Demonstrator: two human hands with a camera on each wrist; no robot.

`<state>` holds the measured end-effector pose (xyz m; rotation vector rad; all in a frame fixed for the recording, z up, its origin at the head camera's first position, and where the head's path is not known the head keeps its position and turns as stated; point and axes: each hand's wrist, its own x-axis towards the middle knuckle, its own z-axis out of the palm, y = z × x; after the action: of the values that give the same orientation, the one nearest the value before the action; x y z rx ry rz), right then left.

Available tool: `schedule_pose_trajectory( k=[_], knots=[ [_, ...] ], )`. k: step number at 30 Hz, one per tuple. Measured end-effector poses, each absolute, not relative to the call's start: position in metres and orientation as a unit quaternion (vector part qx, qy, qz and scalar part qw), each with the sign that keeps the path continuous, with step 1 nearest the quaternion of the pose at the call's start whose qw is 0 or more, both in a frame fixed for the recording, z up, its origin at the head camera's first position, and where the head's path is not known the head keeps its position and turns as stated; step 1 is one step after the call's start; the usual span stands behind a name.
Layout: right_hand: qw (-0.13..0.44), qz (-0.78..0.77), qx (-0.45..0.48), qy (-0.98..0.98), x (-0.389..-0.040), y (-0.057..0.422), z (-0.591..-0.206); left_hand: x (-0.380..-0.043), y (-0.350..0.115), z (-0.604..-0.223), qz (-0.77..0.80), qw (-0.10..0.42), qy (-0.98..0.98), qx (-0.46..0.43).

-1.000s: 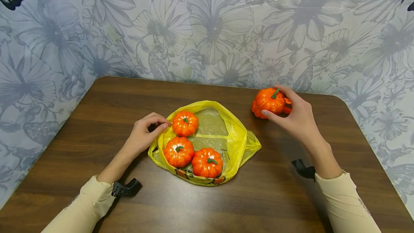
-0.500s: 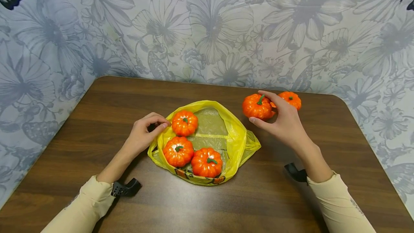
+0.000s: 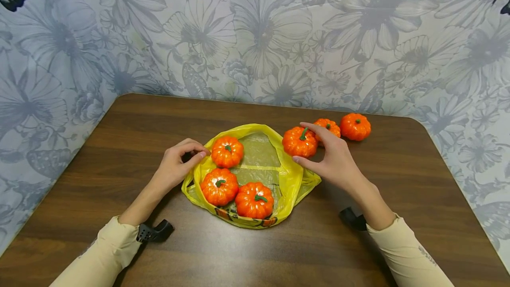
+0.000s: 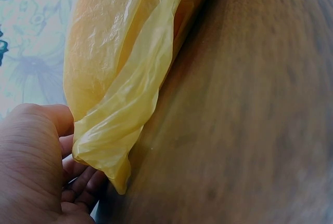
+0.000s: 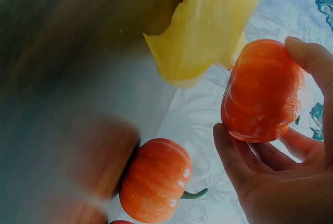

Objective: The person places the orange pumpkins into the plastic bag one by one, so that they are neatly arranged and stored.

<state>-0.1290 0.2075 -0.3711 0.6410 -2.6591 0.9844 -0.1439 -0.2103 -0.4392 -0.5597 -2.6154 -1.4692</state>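
My right hand grips a small orange pumpkin with a green stem, at the right rim of a yellow plastic bag. In the right wrist view the held pumpkin sits between thumb and fingers, off the table. The bag lies wide open and has three like pumpkins inside: one at the back left, one at the front left and one at the front. At the bag's left rim my left hand pinches the plastic; the left wrist view shows the gathered bag edge at its fingers.
Two more orange pumpkins stand near the back edge of the brown wooden table, one partly behind my right hand, the other to its right. A flower-patterned wall covering rises right behind the table.
My right hand has carried its pumpkin left and toward the bag, uncovering the two pumpkins behind. My left hand and the bag stay where they were.
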Motion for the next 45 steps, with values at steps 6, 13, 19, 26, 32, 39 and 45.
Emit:
schedule_pose_trajectory(
  k=[6,13,19,26,32,39,45],
  knots=[
    [0.12,0.342,0.228,-0.904,-0.125,0.202,-0.37,-0.144,-0.209,-0.439,-0.483,0.043,-0.855,-0.183],
    [0.112,0.346,0.249,-0.898,-0.122,0.192,-0.372,-0.144,-0.21,-0.438,-0.482,0.039,-0.857,-0.178],
    [0.082,0.357,0.268,-0.891,-0.124,0.181,-0.377,-0.146,-0.213,-0.439,-0.48,0.041,-0.858,-0.178],
    [0.056,0.364,0.278,-0.887,-0.126,0.169,-0.382,-0.15,-0.214,-0.441,-0.481,0.042,-0.856,-0.182],
    [0.051,0.367,0.281,-0.885,-0.128,0.158,-0.382,-0.153,-0.214,-0.441,-0.481,0.047,-0.855,-0.188],
    [0.007,0.356,0.309,-0.882,-0.134,0.142,-0.385,-0.157,-0.215,-0.441,-0.481,0.047,-0.855,-0.189],
    [-0.029,0.34,0.316,-0.885,-0.136,0.134,-0.387,-0.16,-0.215,-0.443,-0.484,0.045,-0.853,-0.191]
  ],
)
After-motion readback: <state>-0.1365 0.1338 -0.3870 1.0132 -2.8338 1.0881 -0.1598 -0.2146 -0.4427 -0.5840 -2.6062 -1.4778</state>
